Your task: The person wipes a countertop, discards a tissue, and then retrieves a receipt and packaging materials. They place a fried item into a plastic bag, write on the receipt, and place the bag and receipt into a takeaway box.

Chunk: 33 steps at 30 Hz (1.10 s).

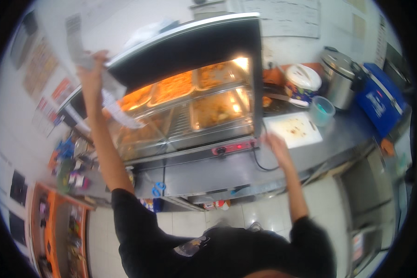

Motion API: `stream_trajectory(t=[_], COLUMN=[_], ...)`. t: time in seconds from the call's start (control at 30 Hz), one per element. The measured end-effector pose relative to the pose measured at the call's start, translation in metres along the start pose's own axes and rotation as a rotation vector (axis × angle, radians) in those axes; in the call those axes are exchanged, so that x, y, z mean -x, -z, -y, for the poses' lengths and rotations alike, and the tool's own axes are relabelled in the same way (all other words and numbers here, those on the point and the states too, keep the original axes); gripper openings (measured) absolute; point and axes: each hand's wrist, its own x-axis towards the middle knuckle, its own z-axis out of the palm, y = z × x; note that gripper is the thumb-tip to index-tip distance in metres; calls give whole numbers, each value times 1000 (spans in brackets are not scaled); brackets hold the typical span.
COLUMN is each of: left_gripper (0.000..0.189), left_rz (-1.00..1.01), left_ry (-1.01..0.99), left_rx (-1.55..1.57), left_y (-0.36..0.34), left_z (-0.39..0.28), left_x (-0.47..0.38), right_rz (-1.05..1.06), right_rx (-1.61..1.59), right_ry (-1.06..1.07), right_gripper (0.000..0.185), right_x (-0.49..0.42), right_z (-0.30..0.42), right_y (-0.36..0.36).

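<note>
My left hand is raised at the left end of a heated food display cabinet and grips a long strip of paper. A second printed paper strip hangs below that hand, in front of the glass. Inside the lit cabinet, metal trays of food sit on two levels. My right hand is blurred beside the cabinet's lower right corner, close to a white cutting board with food scraps on it. Whether its fingers hold anything is unclear. A black cable loops just left of it.
Right of the board stand a translucent tub, a lidded patterned container, a steel urn-like cooker and a blue box. Blue-handled scissors lie at the steel counter's front edge. Orange shelving stands lower left.
</note>
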Motion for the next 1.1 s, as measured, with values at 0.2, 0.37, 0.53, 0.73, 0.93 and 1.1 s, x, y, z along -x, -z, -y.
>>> stream_trajectory(t=[0.2,0.37,0.53,0.73,0.93,1.1], left_gripper=[64,58,8,41,71,68], left_rz=[51,32,109,-190,-359,-311], left_ry=[148,310,595,781,698,717], left_rx=[278,267,221,134,168,254], left_y=[15,36,91,169,198,198], left_z=[-58,-70,-54,-17,5,18], left_x=[82,208,290,340,337,327], right_rz=[319,149,319,316,-7,-23], right_rx=[296,763,1301,1098,968,438], right_ry=[1198,1319,925,772,707,570], right_gripper=[18,22,32,24,20,24], right_x=[-139,-232,-291,-293,-276,-288], right_z=[234,320,324,341,339,332], right_y=[-149,-251,-297,-287,-278,-269])
